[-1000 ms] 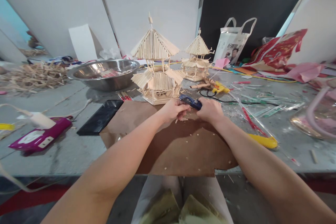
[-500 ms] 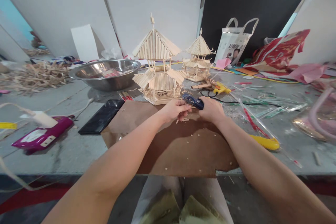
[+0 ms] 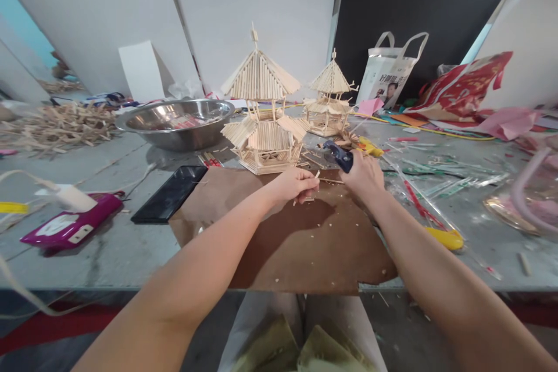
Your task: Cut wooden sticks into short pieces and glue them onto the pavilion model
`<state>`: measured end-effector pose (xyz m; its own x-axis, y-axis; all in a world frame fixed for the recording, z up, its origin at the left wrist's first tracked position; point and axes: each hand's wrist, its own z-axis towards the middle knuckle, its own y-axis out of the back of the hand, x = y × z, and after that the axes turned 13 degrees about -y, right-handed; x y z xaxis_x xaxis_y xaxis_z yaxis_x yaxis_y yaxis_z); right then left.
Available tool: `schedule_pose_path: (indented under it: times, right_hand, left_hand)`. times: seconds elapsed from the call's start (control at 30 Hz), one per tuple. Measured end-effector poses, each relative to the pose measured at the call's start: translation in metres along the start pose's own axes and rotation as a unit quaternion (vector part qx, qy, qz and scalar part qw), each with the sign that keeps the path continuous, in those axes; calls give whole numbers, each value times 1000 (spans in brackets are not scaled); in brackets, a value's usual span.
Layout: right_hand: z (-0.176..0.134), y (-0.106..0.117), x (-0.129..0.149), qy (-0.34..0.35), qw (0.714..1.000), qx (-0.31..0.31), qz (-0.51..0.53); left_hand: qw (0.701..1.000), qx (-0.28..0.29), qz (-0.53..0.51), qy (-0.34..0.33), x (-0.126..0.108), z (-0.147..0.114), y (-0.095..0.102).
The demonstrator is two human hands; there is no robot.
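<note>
My left hand point(image 3: 295, 184) is closed in a pinch on a short wooden stick point(image 3: 317, 174), whose pale end pokes up past the fingertips. To its right, my right hand point(image 3: 364, 175) is wrapped round a pair of blue-handled pliers point(image 3: 339, 156), their jaws pointing left and away from me, apart from the stick. Both hands are over a brown board point(image 3: 314, 250) scattered with tiny wood bits. Just behind the left hand stands a two-tier pavilion model point(image 3: 265, 139) built of thin sticks. A smaller stick pavilion point(image 3: 329, 99) is farther back.
At left are a steel basin point(image 3: 174, 128), a heap of sticks point(image 3: 65, 125), a black phone point(image 3: 170, 195) and a purple power strip point(image 3: 72, 224). A yellow glue gun point(image 3: 369, 146), plastic wrappers point(image 3: 453, 183) and a white bag point(image 3: 386, 78) lie or stand at right.
The pliers have moved right and away from my left hand, held in my right hand. My left hand stays nearly in place, and the stick's end now shows.
</note>
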<state>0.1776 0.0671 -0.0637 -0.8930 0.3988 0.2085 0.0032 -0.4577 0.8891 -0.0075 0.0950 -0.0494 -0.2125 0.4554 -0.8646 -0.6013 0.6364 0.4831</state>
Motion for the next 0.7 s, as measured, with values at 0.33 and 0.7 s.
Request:
schedule_pose_path:
  times: [0.33,0.7]
  right_hand:
    - [38,34,19,274,942,-83,-174]
    - [57,37,-9,336,897,-53,-283]
  left_hand:
    - [893,-24,450,-7,6,-5,-4]
    - [879,5,475,-28,9,-8,-9]
